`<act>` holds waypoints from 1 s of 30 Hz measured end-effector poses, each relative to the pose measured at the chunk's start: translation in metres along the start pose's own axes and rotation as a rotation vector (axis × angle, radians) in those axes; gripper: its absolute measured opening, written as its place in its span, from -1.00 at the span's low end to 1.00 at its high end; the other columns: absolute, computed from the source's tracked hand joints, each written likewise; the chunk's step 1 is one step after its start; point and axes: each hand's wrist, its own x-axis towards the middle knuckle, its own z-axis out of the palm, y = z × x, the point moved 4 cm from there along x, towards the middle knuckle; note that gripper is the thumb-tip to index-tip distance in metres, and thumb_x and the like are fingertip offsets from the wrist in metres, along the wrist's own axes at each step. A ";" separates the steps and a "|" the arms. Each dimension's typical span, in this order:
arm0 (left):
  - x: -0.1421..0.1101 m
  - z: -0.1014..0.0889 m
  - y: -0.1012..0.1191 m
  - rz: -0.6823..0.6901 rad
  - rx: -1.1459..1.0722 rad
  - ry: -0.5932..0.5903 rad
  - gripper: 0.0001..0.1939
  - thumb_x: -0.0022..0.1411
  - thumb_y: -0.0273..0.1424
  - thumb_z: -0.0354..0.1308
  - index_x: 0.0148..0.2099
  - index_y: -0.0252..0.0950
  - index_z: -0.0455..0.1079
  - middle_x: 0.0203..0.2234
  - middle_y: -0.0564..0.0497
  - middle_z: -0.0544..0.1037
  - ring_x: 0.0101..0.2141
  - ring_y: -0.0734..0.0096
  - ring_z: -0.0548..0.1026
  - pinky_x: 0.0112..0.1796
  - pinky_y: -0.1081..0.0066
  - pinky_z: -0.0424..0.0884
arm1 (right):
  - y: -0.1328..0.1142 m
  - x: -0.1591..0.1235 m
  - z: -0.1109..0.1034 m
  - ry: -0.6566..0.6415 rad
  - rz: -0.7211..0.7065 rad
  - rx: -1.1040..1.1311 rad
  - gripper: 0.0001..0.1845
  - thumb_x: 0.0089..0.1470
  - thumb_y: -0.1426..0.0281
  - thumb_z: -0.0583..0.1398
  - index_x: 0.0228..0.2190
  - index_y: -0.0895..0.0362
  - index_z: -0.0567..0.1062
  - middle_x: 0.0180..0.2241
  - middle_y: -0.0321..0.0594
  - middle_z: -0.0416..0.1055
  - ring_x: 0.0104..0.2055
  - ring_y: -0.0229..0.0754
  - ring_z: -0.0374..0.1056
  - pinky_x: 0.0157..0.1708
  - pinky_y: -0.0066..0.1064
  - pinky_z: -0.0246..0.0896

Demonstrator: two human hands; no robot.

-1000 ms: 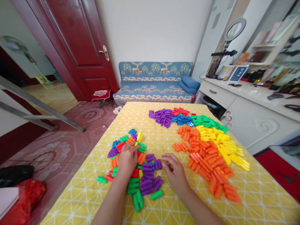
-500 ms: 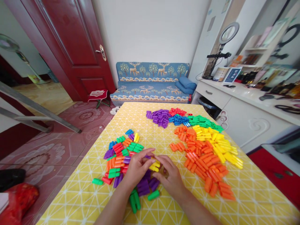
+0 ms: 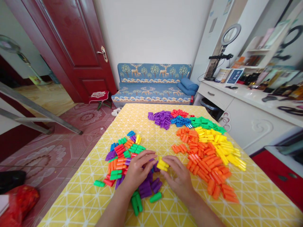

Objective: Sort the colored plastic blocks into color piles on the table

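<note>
My left hand (image 3: 138,170) and my right hand (image 3: 179,176) meet over the middle of the yellow tablecloth (image 3: 146,126), and both pinch a small cluster of yellow plastic pieces (image 3: 162,164) held between their fingertips. Under and left of the hands lies a mixed heap of coloured pieces (image 3: 123,154): purple, green, red, orange and blue. Purple pieces (image 3: 149,186) and green pieces (image 3: 136,201) lie just below my wrists.
Sorted piles fill the right half: orange (image 3: 205,167), yellow (image 3: 224,148), green (image 3: 205,122), blue (image 3: 181,121), red (image 3: 178,112), purple (image 3: 161,118). A blue sofa (image 3: 153,83) stands behind the table, a white cabinet (image 3: 248,110) right, a red door (image 3: 78,47) left.
My left hand left the mixed heap and came to the right hand. Both now hold yellow pieces, which have risen slightly and shifted right over the last half second.
</note>
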 end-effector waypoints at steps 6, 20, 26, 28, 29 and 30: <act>0.002 -0.025 -0.022 -0.079 0.282 0.150 -0.83 0.28 -0.40 0.09 -0.17 -0.21 0.51 -0.27 -0.01 0.61 -0.22 0.32 0.55 -0.17 0.33 0.47 | 0.068 -0.011 -0.133 0.703 0.435 -0.329 -0.52 0.01 0.14 0.24 -0.06 0.09 0.46 -0.16 -0.10 0.44 -0.24 -0.06 0.37 -0.34 -0.27 0.27; 0.001 -0.020 -0.038 -0.186 0.428 0.034 -0.81 0.27 -0.33 0.08 -0.19 -0.22 0.52 -0.29 -0.02 0.61 -0.24 0.27 0.54 -0.24 0.31 0.47 | 0.145 -0.086 -0.202 0.556 0.892 -0.630 -0.52 -0.24 0.03 0.28 -0.29 0.05 0.52 -0.51 -0.17 0.38 -0.48 0.02 0.31 -0.52 -0.18 0.12; 0.001 -0.018 -0.038 -0.194 0.403 0.071 -0.79 0.27 -0.35 0.08 -0.14 -0.23 0.51 -0.20 -0.05 0.58 -0.16 0.25 0.52 -0.13 0.27 0.47 | 0.124 -0.071 -0.189 0.622 0.621 -0.725 -0.59 -0.09 0.12 0.16 -0.27 0.10 0.54 -0.36 -0.12 0.37 -0.31 0.01 0.28 -0.23 -0.08 0.21; 0.002 -0.019 -0.039 -0.187 0.425 0.124 -0.72 0.26 -0.34 0.09 0.00 -0.23 0.46 -0.04 -0.10 0.50 -0.04 0.20 0.46 -0.04 0.21 0.43 | 0.106 -0.057 -0.168 0.610 0.467 -0.602 -0.62 -0.02 0.16 0.13 -0.25 0.13 0.53 -0.24 -0.09 0.39 -0.21 0.00 0.30 -0.10 -0.08 0.20; 0.002 -0.019 -0.040 -0.183 0.445 0.140 -0.66 0.25 -0.33 0.10 0.06 -0.22 0.42 0.03 -0.12 0.44 0.02 0.15 0.42 0.01 0.17 0.40 | 0.097 -0.048 -0.154 0.568 0.398 -0.519 -0.65 0.01 0.19 0.13 -0.25 0.14 0.53 -0.19 -0.09 0.39 -0.15 -0.01 0.31 -0.05 -0.09 0.19; 0.003 -0.018 -0.042 -0.182 0.470 0.137 -0.61 0.25 -0.32 0.10 0.12 -0.20 0.38 0.08 -0.13 0.39 0.08 0.11 0.36 0.05 0.12 0.36 | 0.086 -0.039 -0.139 0.504 0.348 -0.440 -0.68 0.03 0.21 0.13 -0.26 0.13 0.52 -0.14 -0.09 0.39 -0.09 -0.01 0.31 -0.01 -0.09 0.17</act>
